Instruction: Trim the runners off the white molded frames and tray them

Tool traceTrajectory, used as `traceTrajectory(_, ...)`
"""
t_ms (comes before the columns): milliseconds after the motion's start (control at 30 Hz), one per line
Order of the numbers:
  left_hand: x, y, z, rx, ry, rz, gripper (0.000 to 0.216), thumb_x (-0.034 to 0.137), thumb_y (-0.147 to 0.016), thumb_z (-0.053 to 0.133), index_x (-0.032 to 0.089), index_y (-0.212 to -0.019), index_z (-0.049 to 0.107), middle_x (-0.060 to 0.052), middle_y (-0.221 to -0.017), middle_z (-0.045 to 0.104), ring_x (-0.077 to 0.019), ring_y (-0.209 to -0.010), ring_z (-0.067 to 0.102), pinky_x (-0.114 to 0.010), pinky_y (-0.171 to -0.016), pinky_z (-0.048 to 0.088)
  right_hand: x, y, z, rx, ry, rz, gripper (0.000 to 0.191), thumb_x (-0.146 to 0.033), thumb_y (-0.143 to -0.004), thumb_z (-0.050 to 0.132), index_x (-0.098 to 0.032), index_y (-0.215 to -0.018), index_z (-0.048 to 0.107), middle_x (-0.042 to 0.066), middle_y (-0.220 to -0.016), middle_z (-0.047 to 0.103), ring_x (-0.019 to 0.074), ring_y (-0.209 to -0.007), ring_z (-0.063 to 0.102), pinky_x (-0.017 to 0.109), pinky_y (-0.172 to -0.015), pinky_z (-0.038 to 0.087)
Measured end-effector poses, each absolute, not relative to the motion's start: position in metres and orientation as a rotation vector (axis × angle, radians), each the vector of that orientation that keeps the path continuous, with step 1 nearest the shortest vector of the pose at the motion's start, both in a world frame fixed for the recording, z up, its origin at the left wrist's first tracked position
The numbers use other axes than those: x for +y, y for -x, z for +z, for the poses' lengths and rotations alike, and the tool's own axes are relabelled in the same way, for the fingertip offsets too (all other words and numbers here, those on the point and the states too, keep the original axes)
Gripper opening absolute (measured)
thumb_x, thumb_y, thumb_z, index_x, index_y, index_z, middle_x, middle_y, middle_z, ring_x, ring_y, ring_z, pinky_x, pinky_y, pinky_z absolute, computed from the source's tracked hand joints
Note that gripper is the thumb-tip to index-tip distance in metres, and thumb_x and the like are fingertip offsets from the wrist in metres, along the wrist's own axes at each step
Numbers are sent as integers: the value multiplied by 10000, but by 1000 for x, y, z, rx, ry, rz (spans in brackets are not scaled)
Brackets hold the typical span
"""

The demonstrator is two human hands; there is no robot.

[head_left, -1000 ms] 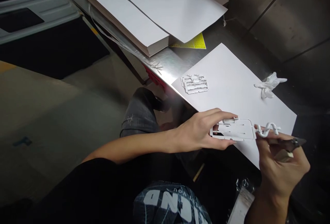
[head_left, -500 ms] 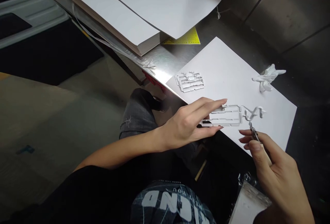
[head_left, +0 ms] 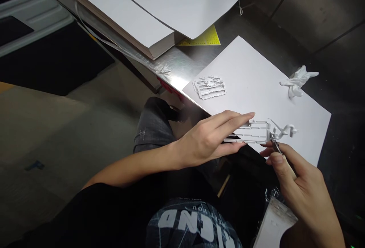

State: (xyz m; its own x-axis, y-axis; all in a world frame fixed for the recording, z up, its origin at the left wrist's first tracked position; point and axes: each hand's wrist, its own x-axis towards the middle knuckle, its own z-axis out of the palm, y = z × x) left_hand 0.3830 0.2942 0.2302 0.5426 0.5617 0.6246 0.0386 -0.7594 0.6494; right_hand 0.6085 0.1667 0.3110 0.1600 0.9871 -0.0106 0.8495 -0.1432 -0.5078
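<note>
My left hand (head_left: pixel 209 137) is closed on a flat white plastic sprue frame (head_left: pixel 258 140), held over the edge of the paper sheet. Between the fingers of my right hand (head_left: pixel 302 179) is a pair of small metal nippers (head_left: pixel 276 146) with a pale handle. Their tip is at the frame's right end, seemingly touching it; the exact contact is too small to tell. Just beyond that end a curly white plastic piece (head_left: pixel 285 131) shows over the paper. More white sprue frames (head_left: pixel 211 87) lie stacked on the sheet's left part.
The white paper sheet (head_left: pixel 248 77) lies on a metal table (head_left: pixel 182 61). A winged white figure (head_left: pixel 296 82) stands at its right edge. At the back are a thick stack of paper (head_left: pixel 128 19) and a yellow sheet (head_left: pixel 203 38). A plastic-wrapped pack (head_left: pixel 273 221) is near my right forearm.
The nippers in my right hand have moved up and left to the frame's right end. My left hand has shifted the frame slightly right and down.
</note>
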Motion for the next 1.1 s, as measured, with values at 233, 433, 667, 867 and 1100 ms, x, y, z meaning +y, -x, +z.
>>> traceTrajectory(233,293,-384,228,477,-2217,1147,553,232,-1056,708,111,-1566,533,-136,-1367,742,-171,-1226,735,-302,-1125,645,165,-611,312,-1755,2043,472,452,-594,-1180,437,-332,-1153,805,-48,-825,721,86,-679,657,167,-613,496)
traceTrajectory(433,293,-388,228,486,-2199,1127,575,233,-1060,702,111,-1587,510,-133,-1350,741,-173,-1217,740,-294,-1109,649,169,-609,307,-1787,2075,338,489,-557,-1173,491,-239,-896,738,-59,-731,673,51,-519,509,191,-510,386)
traceTrajectory(667,296,-396,216,476,-2157,1137,566,210,-1037,734,79,-1553,541,-146,-1354,737,-166,-1196,744,-265,-1057,654,170,-608,292,-1779,2038,229,380,-488,-1175,536,-260,-969,760,-76,-705,621,41,-509,461,195,-537,364)
traceTrajectory(867,301,-397,205,487,-2037,1046,602,281,-1023,771,164,-1564,535,-130,-1421,729,-145,-1031,759,-279,-937,681,167,-613,275,-1518,2056,385,413,-547,-1171,503,-258,-1117,793,-37,-758,608,84,-584,500,235,-558,385)
traceTrajectory(1100,300,-396,204,503,-1989,1013,592,327,-1022,770,145,-1545,559,-135,-1387,745,-164,-1062,771,-289,-947,682,171,-607,270,-1408,1838,678,518,-625,-1163,453,-342,-1550,651,20,-951,651,162,-786,560,320,-749,499)
